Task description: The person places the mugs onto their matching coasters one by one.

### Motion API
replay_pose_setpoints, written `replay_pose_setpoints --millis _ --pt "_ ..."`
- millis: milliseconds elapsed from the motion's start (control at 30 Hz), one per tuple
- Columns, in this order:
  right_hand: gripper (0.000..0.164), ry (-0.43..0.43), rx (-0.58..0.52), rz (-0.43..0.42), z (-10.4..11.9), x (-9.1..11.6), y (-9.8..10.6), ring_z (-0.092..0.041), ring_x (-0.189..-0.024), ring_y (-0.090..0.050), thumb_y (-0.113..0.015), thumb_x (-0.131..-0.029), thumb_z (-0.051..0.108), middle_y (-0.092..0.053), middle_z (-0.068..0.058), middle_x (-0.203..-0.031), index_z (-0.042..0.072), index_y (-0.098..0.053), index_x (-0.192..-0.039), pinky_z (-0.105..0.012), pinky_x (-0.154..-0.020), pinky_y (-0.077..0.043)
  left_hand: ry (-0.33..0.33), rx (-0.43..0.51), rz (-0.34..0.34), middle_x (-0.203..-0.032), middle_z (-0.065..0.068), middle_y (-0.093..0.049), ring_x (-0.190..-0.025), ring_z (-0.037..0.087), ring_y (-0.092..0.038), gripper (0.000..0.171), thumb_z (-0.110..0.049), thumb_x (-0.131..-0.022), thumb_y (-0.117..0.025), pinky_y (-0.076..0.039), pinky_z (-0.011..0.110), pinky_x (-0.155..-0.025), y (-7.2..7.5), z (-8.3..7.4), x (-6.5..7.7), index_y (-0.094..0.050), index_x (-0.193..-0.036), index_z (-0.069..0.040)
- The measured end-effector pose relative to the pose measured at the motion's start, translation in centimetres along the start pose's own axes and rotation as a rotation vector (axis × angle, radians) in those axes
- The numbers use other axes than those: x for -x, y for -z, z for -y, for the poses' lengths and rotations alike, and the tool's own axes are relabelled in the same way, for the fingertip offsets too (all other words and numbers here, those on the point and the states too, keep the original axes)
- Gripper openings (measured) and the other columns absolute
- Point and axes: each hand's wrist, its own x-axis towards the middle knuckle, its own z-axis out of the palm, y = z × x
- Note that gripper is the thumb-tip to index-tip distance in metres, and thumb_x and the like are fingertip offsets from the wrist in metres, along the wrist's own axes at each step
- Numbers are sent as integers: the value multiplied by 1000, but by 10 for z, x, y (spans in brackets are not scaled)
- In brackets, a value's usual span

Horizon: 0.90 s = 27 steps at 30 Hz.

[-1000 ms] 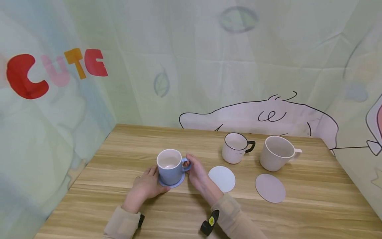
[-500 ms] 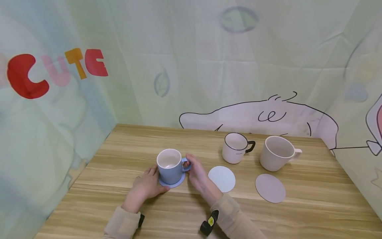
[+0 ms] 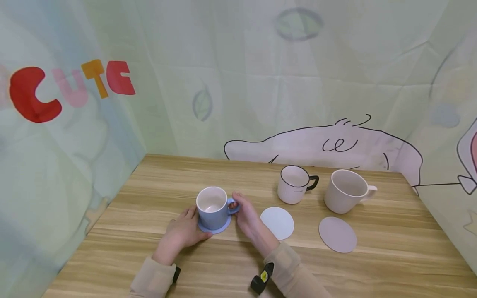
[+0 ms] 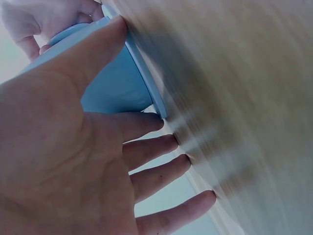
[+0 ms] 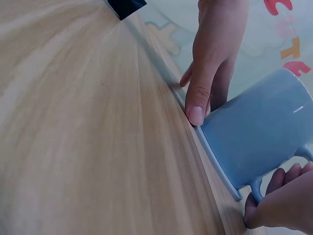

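In the head view a blue mug (image 3: 213, 215) with a white inside stands upright on a round blue coaster (image 3: 220, 228). My right hand (image 3: 246, 215) grips its handle, fingers curled through the loop, as the right wrist view shows. On the mug's other side lies my left hand (image 3: 182, 229). Its thumb (image 4: 105, 44) and index finger (image 4: 139, 125) touch the coaster's edge, while the other fingers spread out straight with tips on the table. The mug's base sits close over the coaster, within its rim.
Right of the hands lie a white round coaster (image 3: 277, 223) and a pinkish-grey coaster (image 3: 337, 234). Behind them stand a white mug (image 3: 291, 190) with a black rim and handle, and a wide pale mug (image 3: 340, 198). A printed cloth (image 3: 246, 82) hangs behind the wooden table (image 3: 167, 174).
The blue mug has shifted very slightly to the right and toward me. Both hands keep almost the same places, and the other mugs and coasters stay still.
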Motion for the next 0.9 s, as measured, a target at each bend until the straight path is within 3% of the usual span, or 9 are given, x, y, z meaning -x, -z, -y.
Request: replay_pose_setpoints --millis 167,300,467,567,700,900 --pt "36 -16 74 39 1 0 6 -8 -76 -47 -42 -100 18 -47 11 -65 20 -42 -65 -27 -87 -31 5 6 8 -149 26 -36 -136 45 -36 93 -48 -79 -72 -38 68 -98 0 -1 0 -35 -143 9" --pt "32 -17 219 51 4 -2 11 -10 -85 -48 -45 -99 21 -51 10 -71 21 -45 -67 -27 -91 -30 7 10 10 -150 27 -35 -137 46 -35 94 -48 -79 -72 -38 68 -98 0 -1 0 -34 -143 9" --pt "26 12 482 -39 9 0 12 -18 -104 -49 -51 -98 32 -59 2 -90 17 -54 -76 -34 -98 -33 10 1 11 -150 26 -34 -137 45 -35 92 -48 -80 -72 -38 68 -98 -1 0 0 -35 -143 9" --pt "29 43 610 -87 12 3 11 -22 -109 -50 -50 -98 38 -61 -4 -104 12 -56 -84 -36 -94 -37 8 -4 11 -150 26 -34 -137 45 -36 92 -48 -80 -71 -39 68 -97 0 -1 0 -36 -143 9" --pt "31 97 646 -101 16 7 9 -22 -106 -49 -48 -99 35 -58 -9 -112 6 -56 -95 -32 -89 -39 6 -8 13 -151 26 -34 -137 45 -35 92 -48 -80 -72 -39 68 -97 1 -2 1 -36 -143 9" --pt "28 160 648 -115 21 13 10 -22 -113 -51 -51 -99 27 -58 -10 -114 3 -57 -111 -36 -96 -40 2 -24 5 -150 25 -34 -136 47 -35 92 -47 -79 -73 -39 68 -97 4 -3 4 -37 -142 8"
